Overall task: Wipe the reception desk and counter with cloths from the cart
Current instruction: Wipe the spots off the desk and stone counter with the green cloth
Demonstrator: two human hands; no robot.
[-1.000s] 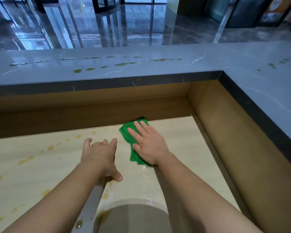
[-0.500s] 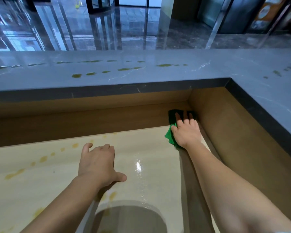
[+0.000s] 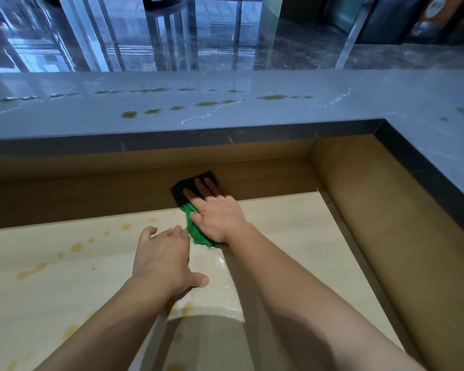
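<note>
Head view — right hand (image 3: pixel 217 218) flat on green cloth (image 3: pixel 197 234) — left hand (image 3: pixel 162 261) spread, empty.

The green cloth (image 3: pixel 197 235) lies crumpled at twelve o'clock on the pale wood desk (image 3: pixel 279 223), its far half against the back panel. Yellowish spots dot the desk toward nine o'clock. The grey marble counter (image 3: pixel 252 116) beyond carries olive drips.

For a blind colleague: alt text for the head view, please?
A person's right hand presses a green cloth flat at the back edge of a pale desk; the left hand rests open beside it. Yellowish spots dot the desk and the grey counter above.
</note>
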